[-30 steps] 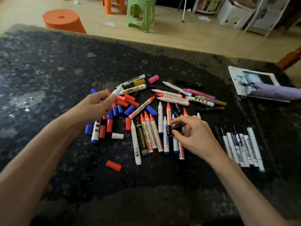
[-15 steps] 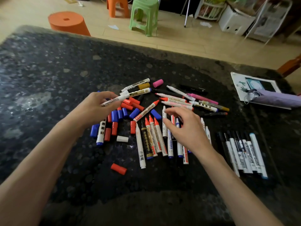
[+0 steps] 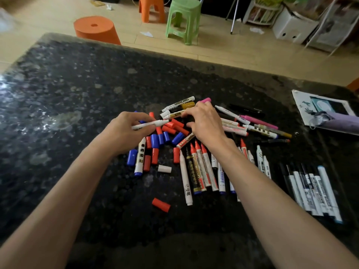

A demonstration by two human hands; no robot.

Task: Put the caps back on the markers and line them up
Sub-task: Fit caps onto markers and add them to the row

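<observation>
we log the left hand (image 3: 124, 133) pinching a white marker (image 3: 150, 124) between thumb and fingertips, barrel nearly level, one end pointing right, over the heap of red and blue caps (image 3: 175, 126) on the dark table (image 3: 77, 94). the right hand (image 3: 206, 124) sits just beside that end, over the far side of the heap, fingers curled down with the tips at a gold-labelled marker (image 3: 173, 114). we cannot tell whether it grasps anything, as the palm hides what lies beneath. the right forearm covers part of the red-tipped markers (image 3: 202, 167). the lined-up markers (image 3: 314, 191) lie well to the right, with blurred labels.
</observation>
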